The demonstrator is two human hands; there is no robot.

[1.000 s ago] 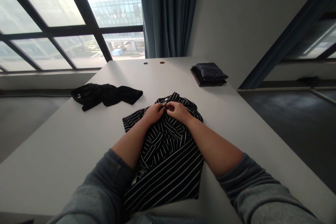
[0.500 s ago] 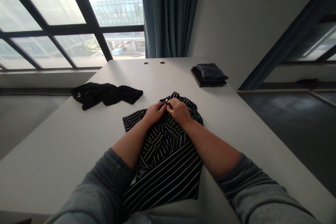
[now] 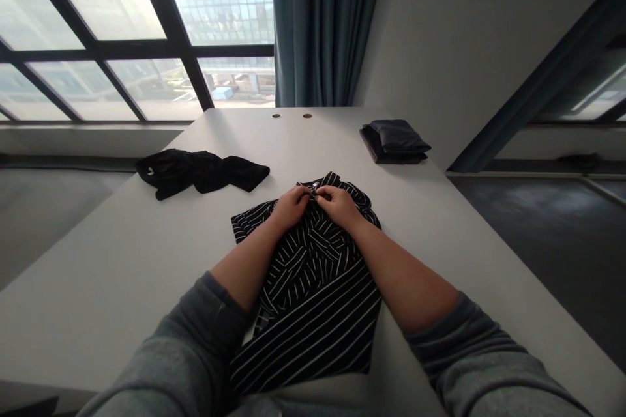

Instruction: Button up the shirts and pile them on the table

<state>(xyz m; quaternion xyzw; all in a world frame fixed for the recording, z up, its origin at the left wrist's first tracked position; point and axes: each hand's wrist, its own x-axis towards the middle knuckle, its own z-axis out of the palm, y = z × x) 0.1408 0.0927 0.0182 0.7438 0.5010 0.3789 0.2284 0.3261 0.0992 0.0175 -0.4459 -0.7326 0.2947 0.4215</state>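
A black shirt with white stripes (image 3: 313, 313) lies crumpled on the white table (image 3: 161, 293), its collar end away from me and its lower part reaching the near edge. My left hand (image 3: 292, 206) pinches the cloth near the collar. Close beside it, my right hand (image 3: 338, 207) also pinches the cloth there, thumb and forefinger together. A small pale spot, perhaps a label or button, shows between the fingertips. What exactly the fingers grip is too small to make out. One sleeve of the shirt sticks out to the left.
A black garment (image 3: 200, 171) lies loosely spread at the left of the table. Dark folded clothes (image 3: 395, 141) are stacked at the far right edge. Two round cable holes are near the far end, before a blue curtain (image 3: 327, 26) and a window (image 3: 132, 13).
The fingertips of my right hand have shifted slightly away from my left at the collar. The whole view has turned a little; the shirt otherwise lies as before.
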